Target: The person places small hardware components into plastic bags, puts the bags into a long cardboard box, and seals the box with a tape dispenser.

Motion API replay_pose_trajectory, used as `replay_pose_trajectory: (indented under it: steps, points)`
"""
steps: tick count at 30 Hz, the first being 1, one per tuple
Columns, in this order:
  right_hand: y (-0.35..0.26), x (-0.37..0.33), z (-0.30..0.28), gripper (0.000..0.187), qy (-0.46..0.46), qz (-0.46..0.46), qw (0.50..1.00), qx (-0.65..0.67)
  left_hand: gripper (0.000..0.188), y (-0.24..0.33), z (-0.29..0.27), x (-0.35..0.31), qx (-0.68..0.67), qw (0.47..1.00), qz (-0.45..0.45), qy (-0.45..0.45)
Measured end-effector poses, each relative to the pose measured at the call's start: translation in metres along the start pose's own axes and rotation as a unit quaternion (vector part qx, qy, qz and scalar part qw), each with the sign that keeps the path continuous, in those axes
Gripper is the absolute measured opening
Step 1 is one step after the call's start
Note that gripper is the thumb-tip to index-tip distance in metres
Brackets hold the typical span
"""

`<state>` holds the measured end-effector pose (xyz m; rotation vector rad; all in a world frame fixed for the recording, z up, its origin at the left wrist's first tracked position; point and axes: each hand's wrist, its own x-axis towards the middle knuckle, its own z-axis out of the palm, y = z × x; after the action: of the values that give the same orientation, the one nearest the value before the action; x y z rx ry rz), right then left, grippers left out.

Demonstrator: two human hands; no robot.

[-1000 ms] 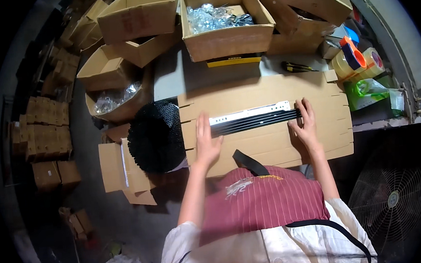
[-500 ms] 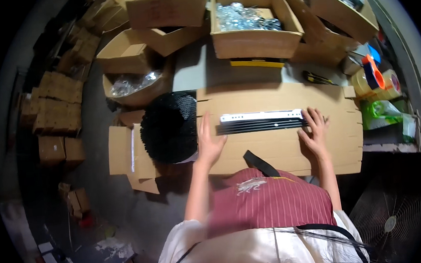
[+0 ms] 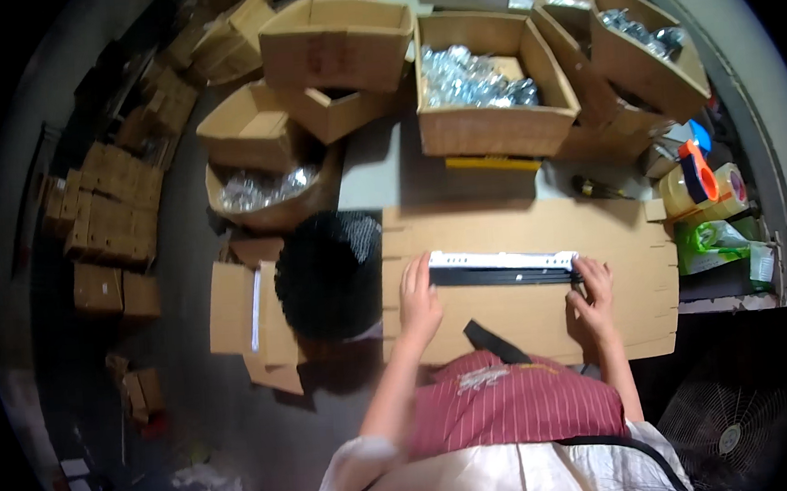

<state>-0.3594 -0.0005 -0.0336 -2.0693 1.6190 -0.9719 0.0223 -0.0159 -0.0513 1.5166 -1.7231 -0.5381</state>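
A stack of long, narrow rails, a white one (image 3: 500, 260) with small holes and several black ones (image 3: 496, 277) along its near side, lies across a flat cardboard sheet (image 3: 527, 327). My left hand (image 3: 420, 300) is closed round the stack's left end, fingertips at the white rail. At the other end, my right hand (image 3: 596, 291) holds the rails between thumb and fingers. Whether the rails are joined, I cannot tell. Left of the sheet, a person's dark-haired head (image 3: 327, 273) hides part of the table edge.
An open carton of clear-bagged parts (image 3: 495, 129) stands beyond the sheet, with more cartons around it. Tape rolls (image 3: 682, 191), an orange-and-blue tape dispenser (image 3: 701, 177) and a utility knife (image 3: 597, 187) lie at the right. A fan (image 3: 728, 439) stands low at right.
My left hand has come in from beside the stack to its left end. The rails now sit closer together, slightly turned. The whole view has shifted, so the scene appears lower.
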Motion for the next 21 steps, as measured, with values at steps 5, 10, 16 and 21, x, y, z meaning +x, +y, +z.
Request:
replay_pose_trajectory:
  steps: [5, 10, 16, 21]
  points:
    - [-0.011, 0.031, -0.015, 0.061, 0.037, -0.010, 0.988, -0.149, 0.069, 0.001, -0.016, 0.021, 0.022, 0.998, -0.051, 0.005]
    - [-0.058, 0.159, -0.038, 0.052, 0.168, -0.044, 0.985, 0.005, 0.076, 0.033, -0.039, 0.162, -0.322, 0.924, -0.197, 0.053]
    - [-0.072, 0.281, -0.028, 0.103, -0.017, 0.353, 0.862, 0.362, 0.108, 0.052, -0.063, 0.298, -0.440, 0.818, -0.304, -0.211]
    - [-0.058, 0.268, -0.019, 0.050, -0.032, 0.341, 0.793, 0.503, 0.092, 0.072, -0.061, 0.290, -0.438, 0.819, -0.283, -0.242]
